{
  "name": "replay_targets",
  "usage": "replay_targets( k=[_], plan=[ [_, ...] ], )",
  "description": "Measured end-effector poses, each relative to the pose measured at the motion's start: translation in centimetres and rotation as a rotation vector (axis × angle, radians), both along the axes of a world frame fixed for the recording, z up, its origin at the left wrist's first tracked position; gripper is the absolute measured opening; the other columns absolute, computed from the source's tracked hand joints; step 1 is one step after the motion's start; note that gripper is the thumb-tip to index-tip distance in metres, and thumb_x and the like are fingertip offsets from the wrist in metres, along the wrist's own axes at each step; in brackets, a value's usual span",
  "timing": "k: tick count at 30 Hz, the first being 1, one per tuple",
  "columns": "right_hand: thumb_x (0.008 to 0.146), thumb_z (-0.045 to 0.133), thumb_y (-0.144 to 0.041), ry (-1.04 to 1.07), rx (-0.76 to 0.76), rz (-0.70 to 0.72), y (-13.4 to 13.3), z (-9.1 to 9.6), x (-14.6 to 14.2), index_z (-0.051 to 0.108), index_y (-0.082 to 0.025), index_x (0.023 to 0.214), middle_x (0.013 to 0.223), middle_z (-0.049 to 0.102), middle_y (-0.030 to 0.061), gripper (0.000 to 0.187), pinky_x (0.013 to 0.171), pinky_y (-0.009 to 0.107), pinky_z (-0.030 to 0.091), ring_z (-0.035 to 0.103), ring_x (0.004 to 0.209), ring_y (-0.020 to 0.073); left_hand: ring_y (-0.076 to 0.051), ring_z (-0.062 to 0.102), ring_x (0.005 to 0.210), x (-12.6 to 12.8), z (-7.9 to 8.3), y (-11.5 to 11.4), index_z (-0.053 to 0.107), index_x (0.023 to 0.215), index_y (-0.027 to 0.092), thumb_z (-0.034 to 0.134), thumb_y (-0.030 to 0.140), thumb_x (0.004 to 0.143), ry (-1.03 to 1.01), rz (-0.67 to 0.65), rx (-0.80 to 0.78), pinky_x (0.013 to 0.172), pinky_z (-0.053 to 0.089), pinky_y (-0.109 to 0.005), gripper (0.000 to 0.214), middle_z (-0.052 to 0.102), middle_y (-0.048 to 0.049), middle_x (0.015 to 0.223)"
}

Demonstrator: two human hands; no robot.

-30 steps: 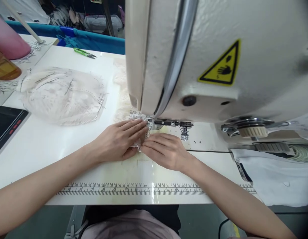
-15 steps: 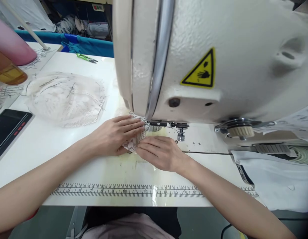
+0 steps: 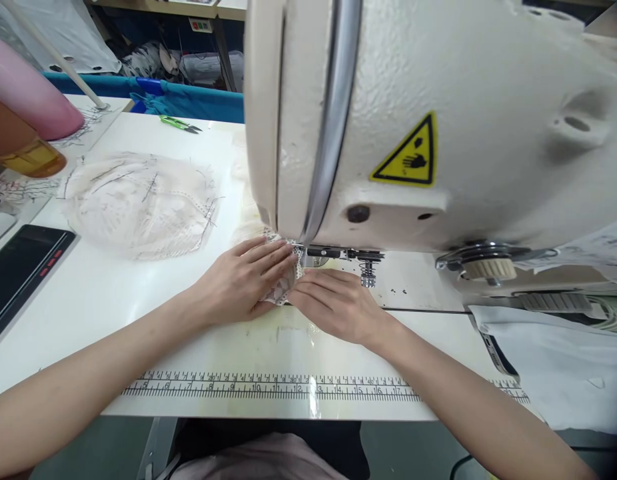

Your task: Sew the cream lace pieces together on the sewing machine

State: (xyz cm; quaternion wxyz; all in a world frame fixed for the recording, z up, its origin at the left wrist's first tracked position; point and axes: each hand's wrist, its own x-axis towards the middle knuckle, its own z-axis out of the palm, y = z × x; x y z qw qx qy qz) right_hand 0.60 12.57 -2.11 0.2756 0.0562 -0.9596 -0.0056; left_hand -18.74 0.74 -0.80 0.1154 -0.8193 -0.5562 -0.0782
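Observation:
A small piece of white lace (image 3: pixel 284 288) lies on the white table (image 3: pixel 113 293) under the head of a cream sewing machine (image 3: pixel 428 120). My left hand (image 3: pixel 241 280) rests flat on the lace, fingers stretched toward the needle area (image 3: pixel 308 253). My right hand (image 3: pixel 333 303) lies beside it, fingers pressed down on the lace's right edge. Both hands touch at the lace, just in front of the presser foot. Most of the lace is hidden beneath my fingers.
A stack of lace cups (image 3: pixel 138 203) sits at the left. A black phone (image 3: pixel 21 270) lies at the table's left edge. Green thread snips (image 3: pixel 178 123) lie at the back. A ruler strip (image 3: pixel 273 387) runs along the front edge. White cloth (image 3: pixel 558 367) lies at the right.
The view has shifted slightly. My hands stay pressed on the lace by the needle, with only small shifts of the fingers.

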Motion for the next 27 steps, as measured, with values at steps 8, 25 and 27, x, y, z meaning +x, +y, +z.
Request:
replay_targets(
  k=[8,25,27],
  plan=[
    [0.091,0.049,-0.008,-0.041,-0.019,-0.087,0.3,0.0,0.5,0.062,-0.022,0.088,0.084,0.069,-0.0018,0.02,0.075,0.024,0.05,0.061,0.088,0.0109,-0.033,0.054,0.124,0.6,-0.3,-0.1,0.053,0.133,0.008,0.047,0.039,0.092,-0.008,0.051,0.007,0.104,0.043,-0.049,0.052,0.059,-0.0163,0.132],
    [0.087,0.062,-0.016,0.027,0.065,-0.201,1.2,1.7,0.8,0.063,-0.02,0.09,0.076,0.069,-0.0043,0.005,0.066,0.027,0.042,0.061,0.074,0.0099,-0.032,0.05,0.128,0.8,0.1,0.0,0.05,0.137,0.013,0.048,0.036,0.092,0.021,0.043,-0.003,0.11,0.037,-0.054,0.051,0.059,-0.0145,0.133],
    [0.088,0.061,-0.016,0.011,0.051,-0.196,1.3,1.6,0.8,0.063,-0.021,0.091,0.077,0.069,-0.004,0.006,0.065,0.027,0.042,0.062,0.074,0.0102,-0.031,0.051,0.128,0.8,0.1,0.0,0.052,0.134,0.012,0.048,0.031,0.092,0.009,0.015,0.039,0.111,0.038,-0.052,0.046,0.059,-0.013,0.134]
  ],
)
